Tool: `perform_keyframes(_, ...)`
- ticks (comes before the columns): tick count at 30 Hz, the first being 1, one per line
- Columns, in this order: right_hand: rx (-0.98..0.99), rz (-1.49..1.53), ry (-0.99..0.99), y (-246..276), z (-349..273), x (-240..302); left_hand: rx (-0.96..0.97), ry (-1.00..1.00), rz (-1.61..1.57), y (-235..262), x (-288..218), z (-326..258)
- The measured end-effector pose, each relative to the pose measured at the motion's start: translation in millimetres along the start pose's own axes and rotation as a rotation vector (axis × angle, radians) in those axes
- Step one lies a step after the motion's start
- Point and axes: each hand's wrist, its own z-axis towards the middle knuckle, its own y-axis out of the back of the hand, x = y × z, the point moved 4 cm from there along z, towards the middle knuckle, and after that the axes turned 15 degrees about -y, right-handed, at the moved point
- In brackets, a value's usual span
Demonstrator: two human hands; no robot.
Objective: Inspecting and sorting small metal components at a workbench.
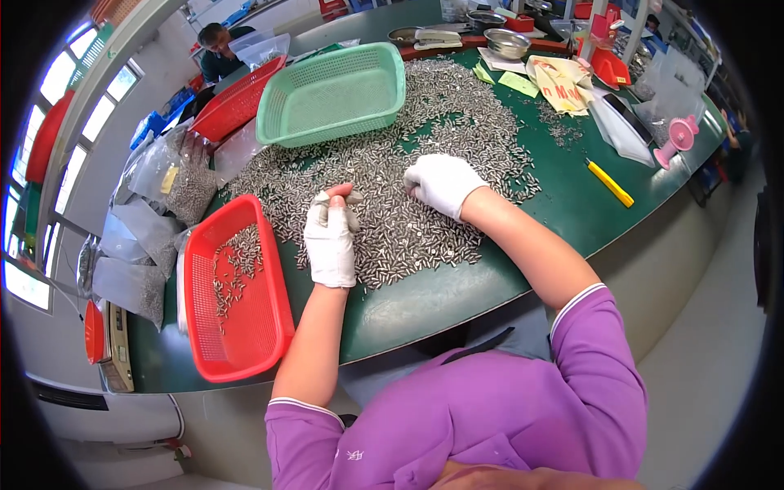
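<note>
Basket, red rectangular perforated plastic (249, 335), at near left corner of dark-green worktop (425, 304), some small silver cylindrical metal pieces (243, 251) inside. Working these well probably needs thin spreading, light fingertip pinches. Left hand (331, 241), white-gloved, over heap's near left side: fingers half-curled, thumb close to fingertips; can't tell if a piece is pinched. Heap of same pieces (408, 245) fills mid-worktop toward near edge. Right hand (445, 184), white-gloved: fingers curled down, almost closed, at heap; contents hidden.
</note>
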Motion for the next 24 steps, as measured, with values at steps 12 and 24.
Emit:
perform_keyframes(12,0.057,0.028,0.076,5.1,-11.0,6.0,0.063,0.087,0.035,-8.1,6.2,-5.4)
perform_keyframes(24,-0.242,0.389,0.352,33.2,-24.7,29.2,0.311,0.443,-0.088,-25.2,2.3,-17.3)
